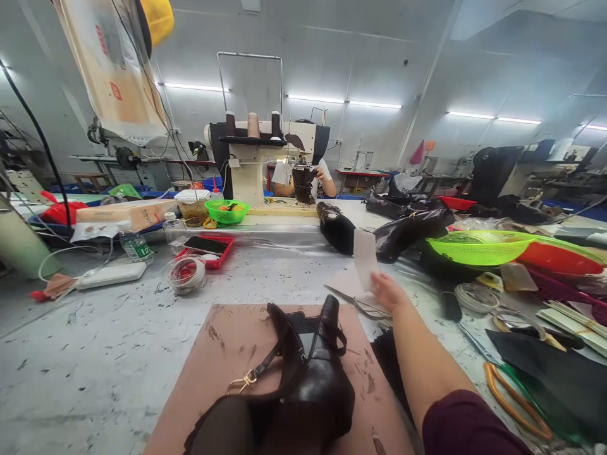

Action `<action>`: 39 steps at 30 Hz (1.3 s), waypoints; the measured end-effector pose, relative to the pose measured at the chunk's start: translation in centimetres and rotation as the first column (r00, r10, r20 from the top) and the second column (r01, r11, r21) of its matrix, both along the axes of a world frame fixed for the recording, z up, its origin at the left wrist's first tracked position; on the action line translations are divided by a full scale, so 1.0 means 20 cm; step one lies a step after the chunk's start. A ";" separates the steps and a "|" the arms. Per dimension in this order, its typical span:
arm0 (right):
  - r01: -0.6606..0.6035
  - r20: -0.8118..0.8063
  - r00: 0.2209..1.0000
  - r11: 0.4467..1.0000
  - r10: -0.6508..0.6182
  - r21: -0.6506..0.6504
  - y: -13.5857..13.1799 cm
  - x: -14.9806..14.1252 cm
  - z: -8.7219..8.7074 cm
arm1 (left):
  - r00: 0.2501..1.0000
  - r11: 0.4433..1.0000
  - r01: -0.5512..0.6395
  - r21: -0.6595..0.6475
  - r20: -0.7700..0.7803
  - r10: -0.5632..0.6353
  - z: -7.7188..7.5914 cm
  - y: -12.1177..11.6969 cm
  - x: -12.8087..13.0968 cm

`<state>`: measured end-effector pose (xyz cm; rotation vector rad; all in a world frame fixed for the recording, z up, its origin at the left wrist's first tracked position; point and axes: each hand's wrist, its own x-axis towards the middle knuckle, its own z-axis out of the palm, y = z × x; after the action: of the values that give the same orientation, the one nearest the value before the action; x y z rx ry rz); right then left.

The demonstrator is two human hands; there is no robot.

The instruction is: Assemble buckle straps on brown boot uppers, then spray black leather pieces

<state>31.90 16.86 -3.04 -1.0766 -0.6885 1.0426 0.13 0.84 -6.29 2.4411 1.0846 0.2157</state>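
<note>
My right hand (389, 292) reaches out over the table, its fingers closed on a pale, flat rectangular piece (365, 253) held upright; I cannot tell whether it is paper or lining. Below it lie more pale flat pieces (348, 284). A dark brown, glossy boot upper (317, 373) with a strap and a gold buckle (247, 379) rests on a pinkish-brown mat (227, 354) right in front of me. My left hand is out of view.
Dark glossy boot uppers (412, 230) lie beyond my hand. At right are a green basket (478, 246), orange-handled scissors (516, 404) and tape rolls. A red tray (222, 249) with a phone sits left. Opposite, a person works at a sewing machine (249, 170).
</note>
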 end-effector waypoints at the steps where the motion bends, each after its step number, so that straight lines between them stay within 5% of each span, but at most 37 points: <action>1: 0.005 -0.010 1.000 1.000 -0.005 0.011 -0.05 -0.03 0.02 | 1.000 1.000 0.006 0.000 -0.002 -0.006 0.02 0.00 0.00; 6: -0.079 -0.008 0.997 0.996 0.079 -0.037 -0.62 -0.15 0.08 | 0.998 0.999 0.054 0.007 -0.014 -0.054 0.11 -0.01 0.03; 10: -0.293 0.209 0.907 0.905 0.364 -0.307 -1.15 -0.23 0.00 | 0.991 0.990 0.103 0.095 -0.099 -0.094 0.16 -0.02 0.06; 12: -0.245 0.482 0.745 0.861 0.461 -0.445 -1.29 -0.31 -0.04 | 0.987 0.983 0.112 0.146 -0.134 -0.093 0.15 -0.02 0.07; 15: 0.008 0.898 0.287 0.937 0.333 -0.350 -1.36 -0.50 -0.05 | 0.985 0.974 0.114 0.194 -0.150 -0.085 0.11 -0.02 0.08; 18: 0.021 0.958 -0.069 0.961 0.277 -0.276 -1.35 -0.72 0.00 | 0.983 0.972 0.106 0.211 -0.166 -0.071 0.10 -0.02 0.08; 21: -0.023 0.899 -0.243 0.924 0.365 -0.382 -1.35 -0.83 0.08 | 0.979 0.978 0.090 0.187 -0.199 -0.052 0.14 -0.05 0.07; 23: -0.135 0.903 -0.188 0.901 0.385 -0.412 -1.36 -0.82 0.15 | 0.976 0.984 0.077 0.163 -0.212 -0.042 0.17 -0.07 0.04; 24: -0.223 0.923 -0.075 0.896 0.378 -0.385 -1.37 -0.79 0.17 | 0.975 0.986 0.074 0.152 -0.218 -0.040 0.18 -0.08 0.02; 26: -0.330 0.904 0.294 0.921 0.310 -0.208 -1.38 -0.71 0.21 | 0.972 0.988 0.076 0.134 -0.231 -0.043 0.19 -0.10 -0.01; 28: -0.211 0.800 0.578 0.976 0.163 -0.046 -1.36 -0.62 0.21 | 0.969 0.988 0.083 0.129 -0.241 -0.050 0.19 -0.11 -0.04; 30: -0.026 0.808 0.587 0.999 0.050 -0.042 -1.33 -0.56 0.17 | 0.969 0.986 0.087 0.141 -0.242 -0.050 0.19 -0.12 -0.05; 33: 0.089 0.931 0.363 0.993 0.044 -0.082 -1.29 -0.50 0.11 | 0.970 0.984 0.086 0.156 -0.238 -0.047 0.19 -0.13 -0.05; 37: 0.042 0.973 -0.210 0.995 0.099 -0.092 -1.30 -0.49 0.06 | 0.973 0.983 0.081 0.167 -0.227 -0.042 0.17 -0.13 -0.05; 39: 0.014 0.907 -0.384 0.983 0.174 -0.183 -1.32 -0.49 0.07 | 0.974 0.980 0.085 0.179 -0.224 -0.044 0.16 -0.13 -0.05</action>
<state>22.17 -9.63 -1.57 -2.0146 -2.2412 -0.2250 -0.94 -1.79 -3.09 2.7162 1.1180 0.0278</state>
